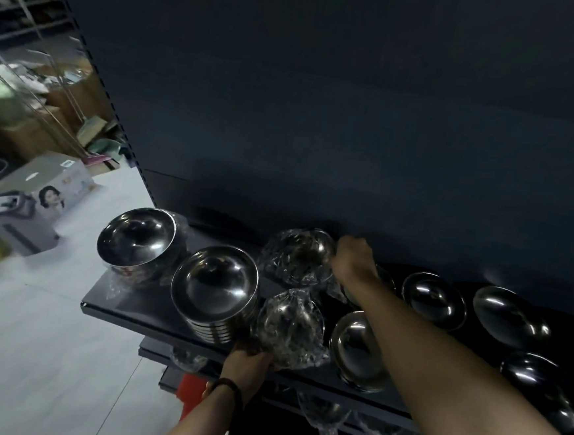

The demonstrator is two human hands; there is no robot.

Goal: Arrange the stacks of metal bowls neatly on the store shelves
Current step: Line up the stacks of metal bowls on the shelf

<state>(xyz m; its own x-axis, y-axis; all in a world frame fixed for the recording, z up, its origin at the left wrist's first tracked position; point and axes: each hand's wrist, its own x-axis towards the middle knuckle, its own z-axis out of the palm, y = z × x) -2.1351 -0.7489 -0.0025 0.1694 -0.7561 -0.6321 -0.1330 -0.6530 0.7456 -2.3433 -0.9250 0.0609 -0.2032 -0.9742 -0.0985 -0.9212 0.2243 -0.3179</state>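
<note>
Crinkled clear plastic over steel: right hand (354, 263) curls round the rear plastic-wrapped stack of metal bowls (294, 255), left hand (250, 362) grips the front wrapped stack (290, 327) low at the dark metal shelf (127, 304) edge; best to slide both from the base, keeping them upright.

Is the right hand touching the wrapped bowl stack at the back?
Touching. The head view shows the right hand gripping the rear wrapped stack by its side.
</note>
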